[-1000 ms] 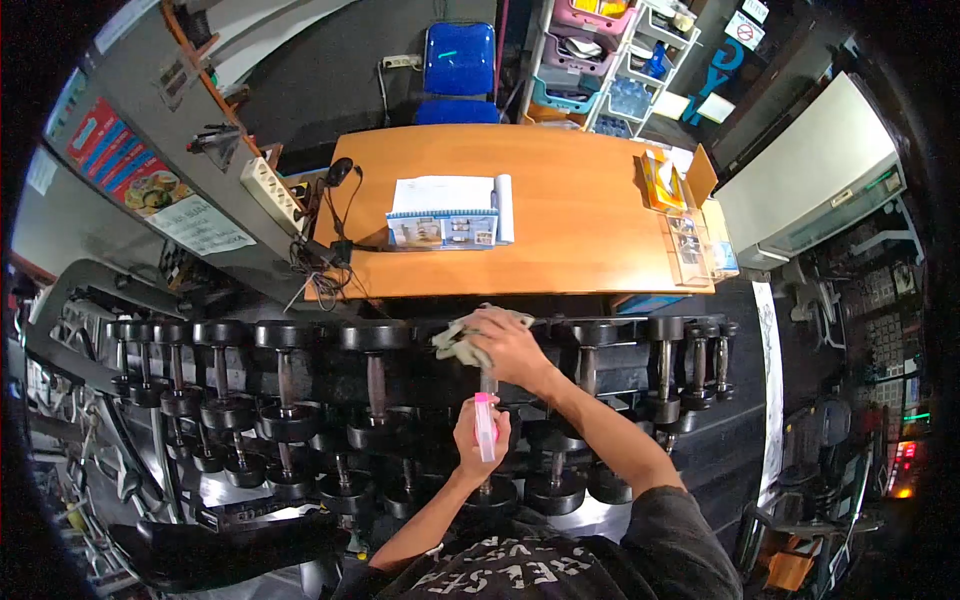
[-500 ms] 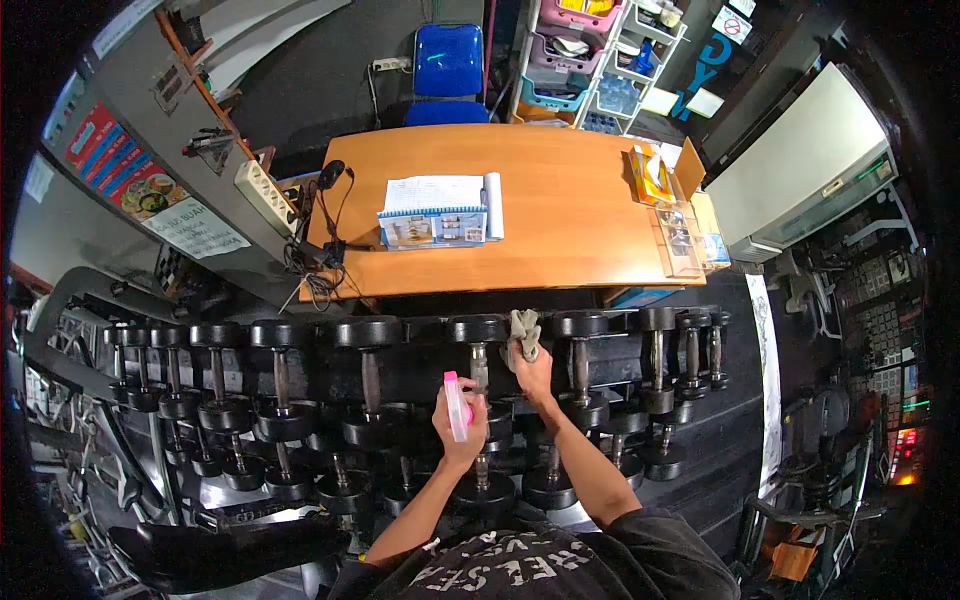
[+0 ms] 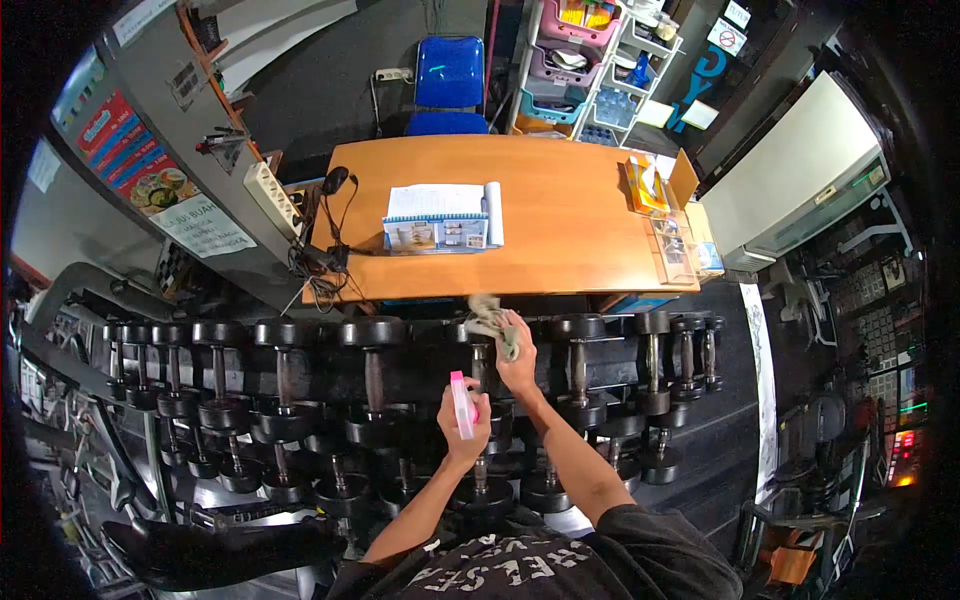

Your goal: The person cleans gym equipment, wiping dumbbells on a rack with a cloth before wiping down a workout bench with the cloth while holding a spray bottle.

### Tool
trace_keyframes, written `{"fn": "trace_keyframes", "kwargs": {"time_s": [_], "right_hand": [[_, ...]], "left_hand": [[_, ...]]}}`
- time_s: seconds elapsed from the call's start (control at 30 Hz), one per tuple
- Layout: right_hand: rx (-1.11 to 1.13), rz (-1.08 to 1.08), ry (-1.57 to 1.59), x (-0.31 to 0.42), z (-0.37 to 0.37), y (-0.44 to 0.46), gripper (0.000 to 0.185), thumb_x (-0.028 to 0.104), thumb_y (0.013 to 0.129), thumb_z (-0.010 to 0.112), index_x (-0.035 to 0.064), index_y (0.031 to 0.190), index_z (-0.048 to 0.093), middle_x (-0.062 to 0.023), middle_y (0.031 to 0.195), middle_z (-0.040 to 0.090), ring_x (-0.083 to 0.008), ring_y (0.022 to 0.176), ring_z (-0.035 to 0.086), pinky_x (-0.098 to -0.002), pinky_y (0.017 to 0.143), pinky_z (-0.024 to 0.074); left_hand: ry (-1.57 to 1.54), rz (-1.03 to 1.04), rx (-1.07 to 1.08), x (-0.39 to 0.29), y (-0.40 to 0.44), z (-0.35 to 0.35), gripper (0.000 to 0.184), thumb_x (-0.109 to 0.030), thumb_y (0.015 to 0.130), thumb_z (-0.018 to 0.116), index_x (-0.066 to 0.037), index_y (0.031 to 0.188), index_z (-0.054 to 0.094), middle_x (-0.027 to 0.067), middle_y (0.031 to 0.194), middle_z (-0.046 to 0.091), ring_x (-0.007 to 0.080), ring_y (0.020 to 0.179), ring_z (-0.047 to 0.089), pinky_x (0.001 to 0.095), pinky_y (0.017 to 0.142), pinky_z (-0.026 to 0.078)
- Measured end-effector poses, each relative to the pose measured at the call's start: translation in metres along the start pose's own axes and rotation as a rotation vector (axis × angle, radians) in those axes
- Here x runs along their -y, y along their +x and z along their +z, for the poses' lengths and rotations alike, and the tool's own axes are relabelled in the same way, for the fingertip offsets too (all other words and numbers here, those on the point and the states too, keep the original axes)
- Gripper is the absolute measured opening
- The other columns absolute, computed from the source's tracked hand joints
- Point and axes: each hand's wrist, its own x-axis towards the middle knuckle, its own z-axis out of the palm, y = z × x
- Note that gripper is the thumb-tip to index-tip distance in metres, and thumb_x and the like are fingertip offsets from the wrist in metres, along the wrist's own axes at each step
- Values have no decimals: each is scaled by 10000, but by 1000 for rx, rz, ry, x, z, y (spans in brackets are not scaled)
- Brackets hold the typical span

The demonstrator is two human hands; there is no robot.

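Wrapped round a pink and clear spray bottle (image 3: 462,405), my left hand (image 3: 468,425) is over the dumbbell rack, at the near end of a dumbbell. My right hand (image 3: 517,355) grips a grey-green cloth (image 3: 489,322), which lies over the far head of that same dumbbell (image 3: 479,362). The cloth's far end is blurred. Another dumbbell (image 3: 579,365) stands just right of my right hand, and one with a worn handle (image 3: 374,380) is to the left of my left hand.
Beyond the rack stands a wooden desk (image 3: 570,230) with a calendar (image 3: 437,233), black cables and a tissue box (image 3: 646,187). Behind it are a blue chair (image 3: 449,75) and a basket shelf (image 3: 560,65). A white fridge (image 3: 800,165) is at the right.
My right hand moved off the dumbbell's far head to its right side, then slightly back left, with the cloth now spread across the head. My left hand shifted slightly left with the bottle.
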Motion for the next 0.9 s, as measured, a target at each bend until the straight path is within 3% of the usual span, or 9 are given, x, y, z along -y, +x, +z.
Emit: {"fn": "trace_keyframes", "kwargs": {"time_s": [0.1, 0.3, 0.4, 0.57, 0.63, 0.67, 0.77, 0.83, 0.9], "right_hand": [[-201, 429, 237, 3, 10, -14, 289, 66, 876, 625, -4, 1156, 607, -193, 1177, 621, -334, 1109, 605, -379, 929, 465], [-123, 937, 189, -17, 2, -30, 299, 241, 919, 607, -8, 1082, 638, -171, 918, 691, -265, 896, 665, -360, 769, 486], [-218, 1005, 483, -32, -6, -6, 297, 251, 920, 610, -12, 1051, 654, -115, 862, 676, -171, 801, 607, -349, 714, 475], [-127, 704, 317, -64, 9, 62, 237, 183, 900, 618, 2, 1048, 658, -28, 869, 656, -146, 779, 577, -314, 689, 465], [492, 814, 90, -101, 26, 74, 291, 216, 867, 649, -8, 1052, 653, -70, 890, 683, -169, 819, 608, -340, 722, 476], [562, 801, 401, -100, 29, 75, 388, 268, 802, 690, -29, 1048, 646, -106, 911, 694, -194, 831, 624, -365, 741, 479], [924, 590, 16, -77, 26, 123, 444, 316, 739, 712, -42, 999, 663, -133, 870, 697, -238, 795, 636, -378, 718, 485], [1448, 250, -480, -58, 33, 155, 445, 348, 717, 717, -42, 928, 685, -160, 820, 696, -267, 741, 640, -380, 672, 487], [1480, 266, -448, -49, 35, 173, 444, 363, 712, 715, -40, 896, 690, -169, 801, 693, -270, 716, 639, -383, 652, 486]], "left_hand": [[-5, 14, -5, -6, 3, 0, 189, 35, 857, 603, 14, 1020, 508, 74, 867, 590, 110, 619, 587, 256, 552, 478], [17, 48, -9, -11, 6, 1, 147, 56, 823, 617, 4, 926, 527, 102, 965, 600, 115, 636, 594, 261, 554, 483], [-3, 49, -8, -10, 7, 0, 146, 54, 818, 625, -1, 906, 522, 112, 990, 600, 119, 647, 601, 262, 557, 486], [-43, 10, -26, -6, 5, 3, 159, 58, 813, 628, -9, 908, 519, 122, 1004, 600, 112, 633, 587, 247, 557, 474], [-11, 78, -41, -12, 8, 1, 169, 5, 783, 702, -21, 851, 550, 102, 973, 626, 146, 697, 575, 275, 638, 463], [-8, 80, -43, -9, 5, 2, 169, 5, 783, 702, -21, 851, 550, 102, 973, 626, 146, 697, 575, 275, 638, 463], [-23, 44, -51, -6, 4, 2, 202, 4, 782, 705, -24, 869, 525, 114, 961, 624, 160, 713, 583, 276, 667, 476], [-47, 1, -41, -11, 5, 0, 154, 18, 797, 672, -13, 861, 536, 125, 959, 609, 167, 754, 584, 292, 683, 476], [-74, -59, -38, -15, 7, 0, 106, 28, 803, 648, -7, 838, 554, 134, 960, 596, 176, 815, 586, 309, 696, 476]]}}
